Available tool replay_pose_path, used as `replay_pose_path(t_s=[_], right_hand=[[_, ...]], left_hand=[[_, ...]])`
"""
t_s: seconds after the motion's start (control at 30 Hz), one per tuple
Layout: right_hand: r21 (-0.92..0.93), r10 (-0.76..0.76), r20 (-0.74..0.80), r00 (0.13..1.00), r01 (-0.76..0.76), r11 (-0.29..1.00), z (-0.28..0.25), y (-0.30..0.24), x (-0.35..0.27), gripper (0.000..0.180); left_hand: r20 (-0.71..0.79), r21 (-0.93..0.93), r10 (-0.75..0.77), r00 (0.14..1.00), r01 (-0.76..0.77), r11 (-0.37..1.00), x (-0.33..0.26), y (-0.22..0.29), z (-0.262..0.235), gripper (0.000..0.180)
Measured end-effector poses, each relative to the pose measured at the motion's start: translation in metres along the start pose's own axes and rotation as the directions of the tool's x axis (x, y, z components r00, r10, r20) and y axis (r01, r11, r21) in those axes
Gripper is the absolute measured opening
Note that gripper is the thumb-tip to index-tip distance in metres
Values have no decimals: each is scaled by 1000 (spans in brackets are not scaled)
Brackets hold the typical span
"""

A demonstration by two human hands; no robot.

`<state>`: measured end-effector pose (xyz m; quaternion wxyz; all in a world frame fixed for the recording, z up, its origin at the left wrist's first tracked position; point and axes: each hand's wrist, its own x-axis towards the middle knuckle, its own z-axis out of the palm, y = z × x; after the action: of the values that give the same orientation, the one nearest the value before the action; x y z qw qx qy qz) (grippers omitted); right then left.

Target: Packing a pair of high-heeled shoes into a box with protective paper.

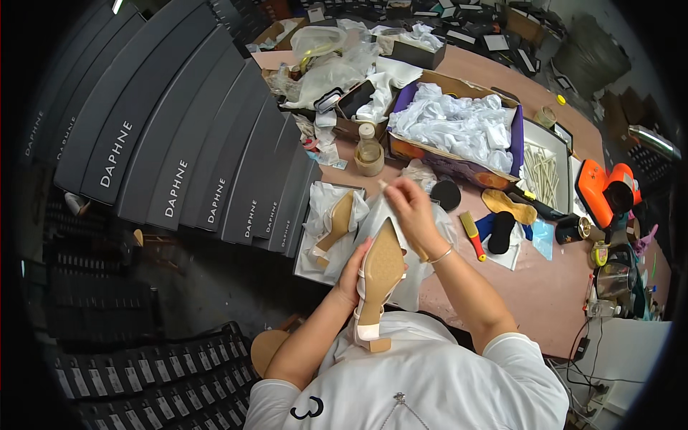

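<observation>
My left hand [349, 278] is closed round the side of a heeled sandal [384, 266]. The sandal is turned with its tan sole up, toe pointing away from me and block heel close to my shirt. Just beyond the toe, my right hand [414, 216] has its fingers pinched together. A small pale bit shows at its fingertips, too small to name. A second heeled sandal [337, 221] lies in white tissue paper inside an open shoebox [308, 266] to the left. More white tissue [408, 290] spreads under my hands.
Tall stacks of dark shoeboxes [179, 143] stand at left. On the pink table [530, 301] are a purple-edged box [459, 166] of crumpled tissue, a glue bottle [369, 152], a red-handled brush [473, 236], a tray of white sticks [542, 170] and an orange tool [595, 192].
</observation>
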<state>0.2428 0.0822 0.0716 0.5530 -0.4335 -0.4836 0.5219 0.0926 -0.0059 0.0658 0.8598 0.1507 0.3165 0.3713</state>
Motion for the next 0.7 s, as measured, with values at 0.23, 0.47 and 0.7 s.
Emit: replay_pose_path(t_s=[0.23, 0.47, 0.7], right_hand=[[-579, -208, 597, 775, 596, 556, -6, -27, -106, 7], [-484, -231, 648, 726, 627, 610, -2, -25, -123, 11], [-455, -259, 682, 684, 675, 581, 10, -34, -97, 7]], left_hand=[[-160, -116, 43, 986, -62, 991, -5, -10, -1, 59], [-292, -48, 1, 957, -16, 999, -6, -18, 10, 62], [-196, -176, 57, 979, -92, 980, -7, -20, 1, 64]])
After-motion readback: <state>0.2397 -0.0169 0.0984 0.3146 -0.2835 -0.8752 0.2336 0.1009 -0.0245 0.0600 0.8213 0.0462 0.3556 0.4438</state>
